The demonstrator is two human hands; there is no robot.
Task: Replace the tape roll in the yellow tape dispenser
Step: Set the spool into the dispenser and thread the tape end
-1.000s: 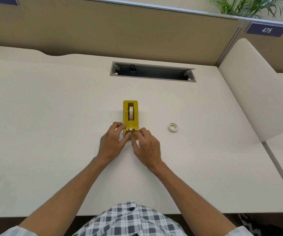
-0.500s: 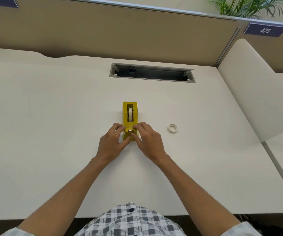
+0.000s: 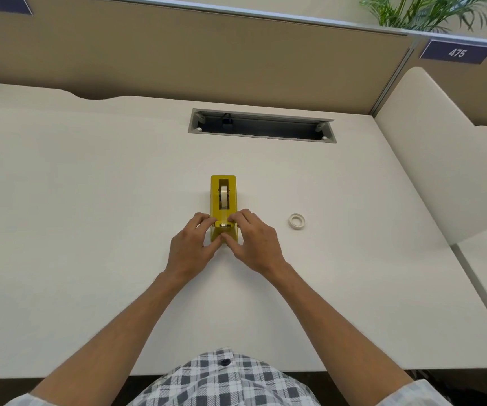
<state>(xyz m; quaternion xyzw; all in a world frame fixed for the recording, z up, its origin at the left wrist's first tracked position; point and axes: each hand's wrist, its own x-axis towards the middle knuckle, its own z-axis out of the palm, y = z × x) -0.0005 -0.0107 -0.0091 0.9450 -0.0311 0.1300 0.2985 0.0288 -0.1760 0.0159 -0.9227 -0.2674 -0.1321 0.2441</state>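
The yellow tape dispenser (image 3: 223,200) stands lengthwise in the middle of the white desk (image 3: 90,200), with a pale tape roll (image 3: 223,195) seated in its slot. My left hand (image 3: 191,246) grips the dispenser's near end from the left, fingers on its cutter end. My right hand (image 3: 254,243) holds the same end from the right, fingertips resting on top by the cutter. A thin, nearly bare white tape ring (image 3: 296,221) lies flat on the desk to the right of my right hand, apart from it.
A grey cable slot (image 3: 261,128) is cut into the desk behind the dispenser. Tan partition walls (image 3: 207,54) close the back, and a rounded white divider (image 3: 441,159) rises on the right. The desk's front edge runs near my checked shirt (image 3: 224,379).
My right hand slid forward from beside the dispenser's near end onto its top by the cutter. The left hand stayed on the dispenser. The spare ring has not moved.
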